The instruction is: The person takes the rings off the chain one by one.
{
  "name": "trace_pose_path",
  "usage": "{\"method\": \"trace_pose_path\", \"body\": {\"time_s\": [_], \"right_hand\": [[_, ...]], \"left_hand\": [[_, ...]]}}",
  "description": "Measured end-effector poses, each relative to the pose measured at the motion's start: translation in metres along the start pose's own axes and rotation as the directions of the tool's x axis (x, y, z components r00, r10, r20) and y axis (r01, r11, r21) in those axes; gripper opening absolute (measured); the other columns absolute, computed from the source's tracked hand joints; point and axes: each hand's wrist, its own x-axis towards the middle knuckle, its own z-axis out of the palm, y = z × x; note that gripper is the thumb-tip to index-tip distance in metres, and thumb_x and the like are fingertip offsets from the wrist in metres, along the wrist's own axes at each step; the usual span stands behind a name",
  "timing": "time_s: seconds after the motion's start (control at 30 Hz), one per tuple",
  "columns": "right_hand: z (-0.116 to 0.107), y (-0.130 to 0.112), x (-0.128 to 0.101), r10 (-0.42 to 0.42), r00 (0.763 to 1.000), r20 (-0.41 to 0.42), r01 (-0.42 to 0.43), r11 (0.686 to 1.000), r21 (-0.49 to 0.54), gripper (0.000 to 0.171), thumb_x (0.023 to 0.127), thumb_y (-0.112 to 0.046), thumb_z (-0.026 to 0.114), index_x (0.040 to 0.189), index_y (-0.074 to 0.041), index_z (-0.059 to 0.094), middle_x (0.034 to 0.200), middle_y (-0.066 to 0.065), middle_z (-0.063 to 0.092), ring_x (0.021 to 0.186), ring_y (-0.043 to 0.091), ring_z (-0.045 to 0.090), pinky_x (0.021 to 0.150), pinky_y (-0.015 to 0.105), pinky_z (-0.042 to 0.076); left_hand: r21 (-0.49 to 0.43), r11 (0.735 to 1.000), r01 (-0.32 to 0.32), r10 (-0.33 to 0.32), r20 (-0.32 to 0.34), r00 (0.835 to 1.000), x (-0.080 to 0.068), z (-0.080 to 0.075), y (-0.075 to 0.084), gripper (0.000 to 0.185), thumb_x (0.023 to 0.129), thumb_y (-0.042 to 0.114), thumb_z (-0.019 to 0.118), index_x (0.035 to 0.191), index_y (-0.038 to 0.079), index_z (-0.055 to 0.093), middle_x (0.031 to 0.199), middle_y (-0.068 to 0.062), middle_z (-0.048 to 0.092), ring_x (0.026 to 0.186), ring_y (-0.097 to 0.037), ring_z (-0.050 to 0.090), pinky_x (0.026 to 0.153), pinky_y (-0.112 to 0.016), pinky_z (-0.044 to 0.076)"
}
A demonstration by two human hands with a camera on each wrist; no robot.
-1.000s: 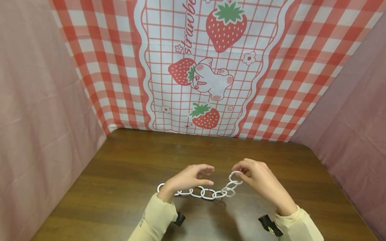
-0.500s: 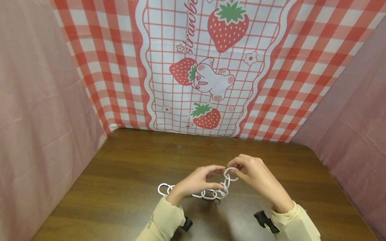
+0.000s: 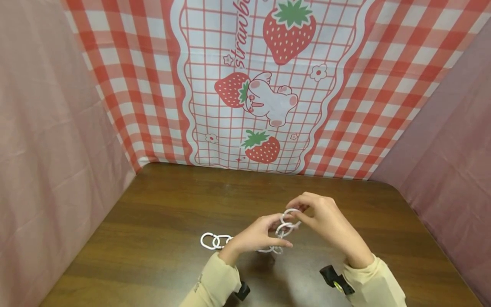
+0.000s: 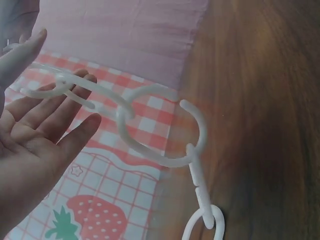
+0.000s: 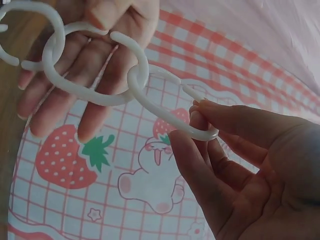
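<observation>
A chain of white plastic links [image 3: 208, 241] runs from the table, behind my left wrist, up to my right hand [image 3: 321, 219]. In the right wrist view, thumb and fingers of that hand pinch the end link [image 5: 172, 119], which has a small gap in its side. My left hand [image 3: 258, 234] is held beside the raised part of the chain, its fingers straight and spread and its thumb apart. Several links [image 4: 162, 160] pass across its open palm in the left wrist view. Part of the chain is hidden behind the left hand and forearm.
The brown wooden table [image 3: 172, 204] carries the chain's far left end. A red checked cloth with strawberries [image 3: 264, 147] hangs at the back. Pink curtains [image 3: 57, 149] stand on both sides. Black camera mounts [image 3: 336, 279] sit at both wrists.
My right hand has moved left and slightly up with the end link. The left hand has shifted right, toward it, and the raised links now sit in front of its fingers.
</observation>
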Motion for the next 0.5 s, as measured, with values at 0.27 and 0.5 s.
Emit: {"method": "trace_pose_path", "body": {"time_s": [0.27,0.5], "right_hand": [[-0.004,0.005,0.0,0.076,0.996,-0.036,-0.075,0.997,0.019,0.014,0.079,-0.003,0.077,0.089,-0.012,0.074,0.082,-0.005,0.071,0.074,0.002,0.061,0.063,0.02,0.052],[-0.006,0.011,-0.002,0.14,0.989,-0.049,-0.139,0.99,0.023,0.014,0.079,-0.004,0.077,0.091,-0.012,0.074,0.08,-0.004,0.072,0.073,-0.003,0.058,0.063,0.019,0.049]], "left_hand": [[-0.022,0.999,-0.026,0.027,0.02,0.999,-0.003,-0.003,-0.005,0.041,0.088,0.001,0.068,0.126,-0.006,0.055,0.12,-0.028,0.064,0.116,-0.041,0.06,0.095,-0.016,0.049],[0.031,0.999,-0.022,0.022,0.01,1.0,-0.006,-0.007,-0.006,0.031,0.092,0.007,0.065,0.119,-0.007,0.06,0.114,-0.026,0.067,0.104,-0.026,0.068,0.088,-0.016,0.052]]}}
